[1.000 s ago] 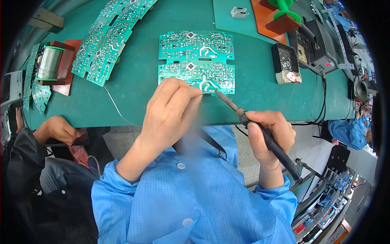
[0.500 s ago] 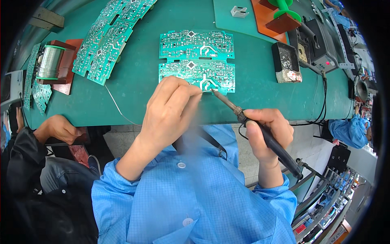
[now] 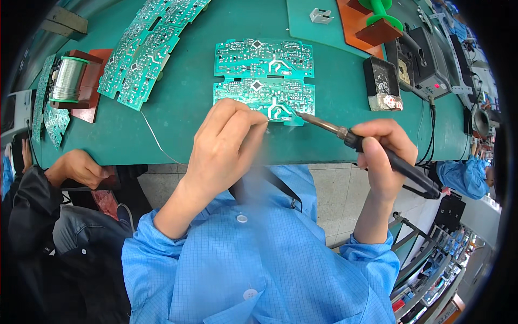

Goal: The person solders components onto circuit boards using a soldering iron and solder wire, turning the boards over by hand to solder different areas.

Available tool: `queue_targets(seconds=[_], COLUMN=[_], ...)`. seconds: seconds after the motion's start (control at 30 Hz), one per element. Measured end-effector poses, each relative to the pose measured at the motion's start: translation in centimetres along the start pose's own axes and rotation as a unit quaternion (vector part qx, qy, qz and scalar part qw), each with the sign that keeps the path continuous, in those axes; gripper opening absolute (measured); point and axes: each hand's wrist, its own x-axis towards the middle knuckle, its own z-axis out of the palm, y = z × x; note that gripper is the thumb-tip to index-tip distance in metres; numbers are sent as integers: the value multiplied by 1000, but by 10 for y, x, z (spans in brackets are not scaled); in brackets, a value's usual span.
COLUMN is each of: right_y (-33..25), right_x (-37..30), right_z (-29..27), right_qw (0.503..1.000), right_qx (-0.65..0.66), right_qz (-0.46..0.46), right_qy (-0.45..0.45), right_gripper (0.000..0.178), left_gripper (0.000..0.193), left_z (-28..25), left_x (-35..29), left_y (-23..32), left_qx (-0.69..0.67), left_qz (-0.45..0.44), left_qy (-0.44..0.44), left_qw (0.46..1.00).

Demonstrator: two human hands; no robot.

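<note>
A panel of two joined green circuit boards (image 3: 264, 59) lies in front of me on the green bench mat. My right hand (image 3: 384, 156) grips a soldering iron (image 3: 413, 170) by its black handle. The iron's tip points left, at or just above the lower board near its front edge. Pinched in the fingers of my left hand (image 3: 224, 143) is a thin solder wire (image 3: 274, 119), its end close to the lower board's white traces. My left fingers cover that board's front left corner. A slack length of wire (image 3: 156, 139) curves across the mat toward my left hand.
A solder spool (image 3: 68, 79) sits in a reddish-brown holder at left, beside more circuit boards (image 3: 143, 59). At right stand a black solder-waste box (image 3: 382, 81), a soldering station (image 3: 426, 62) and a green reel (image 3: 380, 11). A co-worker's hand (image 3: 83, 168) rests at the left bench edge.
My right hand has swung right with the soldering iron, which now lies at a flatter angle, its tip farther right on the board. My left hand has barely moved.
</note>
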Motion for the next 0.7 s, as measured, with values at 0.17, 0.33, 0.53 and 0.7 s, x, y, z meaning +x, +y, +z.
queue_targets(seconds=[0.17, 0.33, 0.53, 0.7], right_y=[7, 13, 10, 10], right_x=[-7, -12, -12, -11], right_z=[6, 10, 10, 2], right_qw=[963, 939, 936, 928], right_qx=[-154, -191, -216, -192], right_qz=[-206, -261, -248, -290], right_qy=[-84, -118, -122, -135], right_gripper=[12, 19, 24, 20], left_gripper=[18, 18, 17, 17], left_z=[-1, -1, -2, -2], left_x=[0, 0, 2, 2], left_y=[-2, -1, 1, 2], left_qx=[0, 7, 11, -9], left_qz=[2, -2, -1, -20], left_qy=[-2, -5, -13, -4], left_qw=[1000, 1000, 1000, 1000])
